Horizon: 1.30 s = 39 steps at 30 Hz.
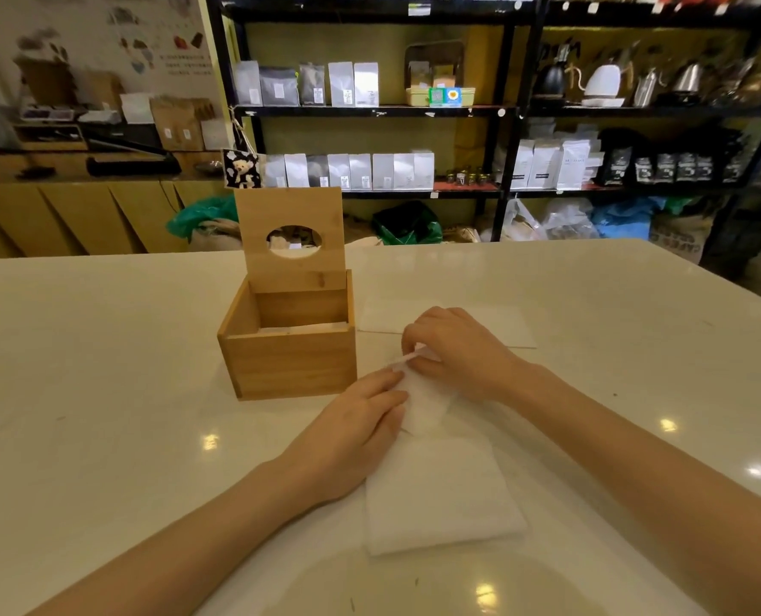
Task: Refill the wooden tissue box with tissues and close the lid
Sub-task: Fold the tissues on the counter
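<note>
The wooden tissue box stands on the white table, left of centre. Its lid, with an oval hole, is raised upright at the back. A little white tissue shows inside the box. Right of the box, a single tissue lies partly folded under both hands. My left hand presses flat on its left side. My right hand pinches its upper edge. A stack of white tissues lies just below, nearer to me.
Another flat white sheet lies behind my right hand. The white table spreads wide on both sides. Black shelves with bags and kettles stand behind it, and a wooden counter is at the back left.
</note>
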Each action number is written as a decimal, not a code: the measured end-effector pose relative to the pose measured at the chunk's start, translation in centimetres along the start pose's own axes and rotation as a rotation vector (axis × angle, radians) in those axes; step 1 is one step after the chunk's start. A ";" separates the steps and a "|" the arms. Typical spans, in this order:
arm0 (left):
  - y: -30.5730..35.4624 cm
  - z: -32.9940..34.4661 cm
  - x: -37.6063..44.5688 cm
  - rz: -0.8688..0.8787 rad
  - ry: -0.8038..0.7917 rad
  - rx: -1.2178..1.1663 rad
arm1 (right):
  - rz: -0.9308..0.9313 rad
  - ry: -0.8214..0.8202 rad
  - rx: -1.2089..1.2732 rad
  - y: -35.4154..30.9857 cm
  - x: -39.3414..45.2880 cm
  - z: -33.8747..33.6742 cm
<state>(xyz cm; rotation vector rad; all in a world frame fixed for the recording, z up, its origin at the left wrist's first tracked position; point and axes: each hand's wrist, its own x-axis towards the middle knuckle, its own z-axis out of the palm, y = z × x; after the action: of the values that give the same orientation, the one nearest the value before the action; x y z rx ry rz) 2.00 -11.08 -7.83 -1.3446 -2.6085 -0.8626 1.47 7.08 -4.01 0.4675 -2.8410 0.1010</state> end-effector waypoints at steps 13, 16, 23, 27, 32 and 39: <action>4.2 -4.7 1.2 -0.124 0.330 -0.295 | 0.188 0.320 0.696 -1.1 -6.4 -7.6; 5.3 -6.3 0.7 -0.204 0.259 -0.513 | 0.257 0.267 0.945 -1.7 -7.5 -8.4; 6.0 -6.8 -1.9 -0.454 -0.010 -0.748 | 0.457 0.042 1.273 -2.4 -10.3 -6.8; 5.5 -5.9 -3.5 -0.507 -0.125 -0.751 | 0.494 -0.069 1.271 -2.9 -11.0 -4.9; 4.5 -5.2 -3.8 -0.553 -0.156 -0.637 | 0.568 -0.007 1.321 -3.7 -11.2 -2.8; 3.3 -3.8 -4.1 -0.442 -0.114 -0.292 | 0.436 0.091 0.665 -4.0 -11.1 -1.6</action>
<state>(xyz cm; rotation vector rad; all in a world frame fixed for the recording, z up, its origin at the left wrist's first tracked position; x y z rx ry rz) 6.33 -14.50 -4.49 -0.8911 -3.0208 -1.3022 13.36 6.88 -5.28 -0.0556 -2.7072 1.1309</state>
